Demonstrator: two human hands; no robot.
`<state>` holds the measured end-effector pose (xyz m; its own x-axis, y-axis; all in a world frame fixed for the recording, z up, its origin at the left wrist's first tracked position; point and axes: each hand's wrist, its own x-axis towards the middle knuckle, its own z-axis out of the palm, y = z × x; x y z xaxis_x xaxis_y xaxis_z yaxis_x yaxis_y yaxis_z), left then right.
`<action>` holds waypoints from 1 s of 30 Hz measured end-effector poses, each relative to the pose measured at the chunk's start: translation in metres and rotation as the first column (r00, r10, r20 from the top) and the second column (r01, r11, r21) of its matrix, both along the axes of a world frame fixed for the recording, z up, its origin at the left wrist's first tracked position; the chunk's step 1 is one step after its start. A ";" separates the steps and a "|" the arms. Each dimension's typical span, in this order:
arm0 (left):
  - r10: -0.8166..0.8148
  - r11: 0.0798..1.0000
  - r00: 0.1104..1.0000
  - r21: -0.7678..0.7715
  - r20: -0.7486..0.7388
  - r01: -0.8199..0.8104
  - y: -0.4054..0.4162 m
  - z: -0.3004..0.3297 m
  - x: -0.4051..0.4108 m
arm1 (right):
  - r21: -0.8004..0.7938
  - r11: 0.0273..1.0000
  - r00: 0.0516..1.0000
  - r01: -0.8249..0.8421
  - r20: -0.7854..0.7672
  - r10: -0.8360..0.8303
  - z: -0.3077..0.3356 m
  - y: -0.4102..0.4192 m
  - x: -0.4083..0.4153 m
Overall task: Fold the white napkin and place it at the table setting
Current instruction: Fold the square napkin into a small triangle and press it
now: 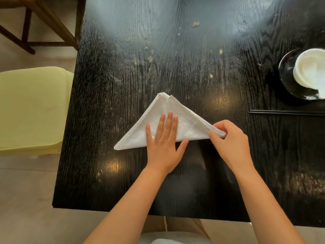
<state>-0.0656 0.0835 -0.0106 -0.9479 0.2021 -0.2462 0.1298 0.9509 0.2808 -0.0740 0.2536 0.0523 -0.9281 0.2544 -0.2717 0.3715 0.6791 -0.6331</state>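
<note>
I am looking down at a dark, nearly black wooden table (123,85) with a strong vertical grain, glossy enough to mirror pale light along its far half, and speckled with a few small crumbs or smudges. The floor around it is light. To my left, pushed up close to the table's edge, sits a chair with a pale yellow-green seat (31,110); beyond it, at the far left corner, stand the brown wooden legs of another chair (40,20).

At the right edge of the table is a black dish (288,76) holding a white bowl (311,67) (both partly cut off by the frame). Just nearer to me, a pair of black chopsticks (284,112) lies crosswise, running left to right.

The white napkin (186,125) lies flat near the middle of the table, folded into a triangle. Its apex points away from me, and its long folded edge runs left to right, tilted slightly so the left corner sits nearer to me than the right.

My left hand (163,143) rests flat on the napkin's middle, fingers straight and together, thumb spread out along the near edge. My right hand (230,140) pinches the napkin's right corner between thumb and curled fingers, well apart from the chopsticks.
</note>
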 end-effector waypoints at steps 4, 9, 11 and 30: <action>0.026 0.993 0.999 0.110 0.037 -0.030 -0.003 0.007 -0.004 | -0.160 0.987 0.992 0.027 -0.119 -0.046 0.020 -0.011 0.004; 0.360 0.486 0.875 0.735 0.323 -0.472 -0.015 0.061 -0.008 | -0.366 0.930 0.970 0.016 -0.219 -0.102 0.046 -0.045 0.006; 0.425 0.360 0.821 0.761 0.381 -0.539 -0.030 0.084 -0.008 | -0.383 0.922 0.968 -0.052 -0.246 -0.048 0.051 -0.063 0.007; 0.467 0.545 0.782 0.562 0.413 -0.622 -0.115 0.089 0.003 | 0.259 0.231 0.275 -0.938 0.150 0.950 0.007 -0.109 -0.132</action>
<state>-0.0621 -0.0314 0.0780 -0.8761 -0.1608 -0.4545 -0.4797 0.3835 0.7892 -0.2062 0.1445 0.0589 -0.5512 -0.7654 -0.3322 -0.6686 0.6434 -0.3728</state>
